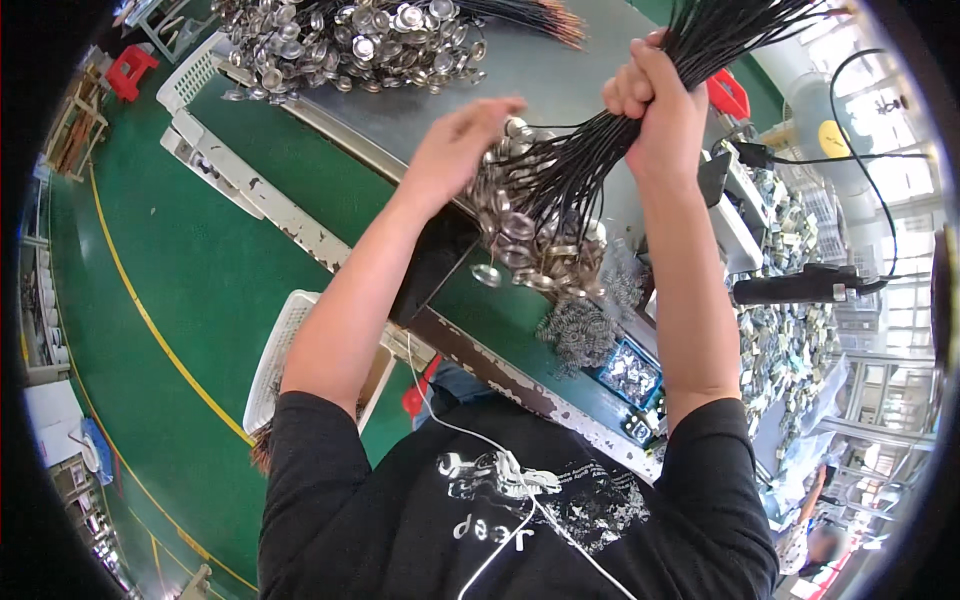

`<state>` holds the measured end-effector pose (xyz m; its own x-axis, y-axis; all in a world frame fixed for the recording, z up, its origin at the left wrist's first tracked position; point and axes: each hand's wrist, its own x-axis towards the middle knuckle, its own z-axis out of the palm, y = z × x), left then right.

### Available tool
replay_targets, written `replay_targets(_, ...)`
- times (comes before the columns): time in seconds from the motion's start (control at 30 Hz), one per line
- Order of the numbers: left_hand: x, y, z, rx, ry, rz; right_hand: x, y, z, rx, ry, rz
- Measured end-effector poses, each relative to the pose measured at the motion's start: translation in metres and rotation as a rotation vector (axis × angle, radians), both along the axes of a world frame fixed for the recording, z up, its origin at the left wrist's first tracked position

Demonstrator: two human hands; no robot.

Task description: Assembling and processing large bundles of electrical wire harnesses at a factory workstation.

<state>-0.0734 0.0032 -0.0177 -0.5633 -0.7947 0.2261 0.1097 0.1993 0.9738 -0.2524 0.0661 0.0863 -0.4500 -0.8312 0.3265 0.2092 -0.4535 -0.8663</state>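
My right hand (662, 110) is closed around a thick bundle of black wires (590, 150), lifted over the grey metal table (560, 85). Round silver metal caps (515, 228) hang in a cluster from the wires' lower ends. Beside that cluster, on its left, is my left hand (465, 150), slightly blurred. Its fingers stretch toward the caps and wires, and nothing shows in its grip. Whether the fingertips touch a cap cannot be made out. The bundle's other end fans out past the top of the view.
At the far left of the table lies another heap of silver caps (350, 45), with orange-tipped wires (545, 20) beside it. Nearer me are a grey pile of small parts (580, 335) and a blue bin (632, 370). A black handheld tool (800, 287) hangs at right.
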Motion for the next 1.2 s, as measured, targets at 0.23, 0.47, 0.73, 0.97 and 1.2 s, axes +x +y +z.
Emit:
replay_targets(0.23, 0.005, 0.066, 0.005, 0.294, 0.485, 0.207, 0.002, 0.003, 0.017, -0.044, -0.011, -0.078)
replay_targets(0.47, 0.012, 0.034, 0.017, 0.52, 0.621, 0.088, 0.01, 0.006, 0.027, -0.029, -0.059, 0.031)
replay_targets(0.73, 0.024, 0.039, -0.025, -0.061, 0.181, 0.193, 0.013, 0.021, 0.015, 0.219, 0.09, 0.112)
replay_targets(0.97, 0.028, 0.007, 0.091, -0.426, 0.097, 0.037, -0.001, 0.016, -0.01, 0.217, 0.148, 0.334)
replay_targets(1.2, -0.037, -0.022, 0.131, -0.18, 0.45, -0.224, -0.012, 0.007, -0.021, 0.273, 0.153, 0.513)
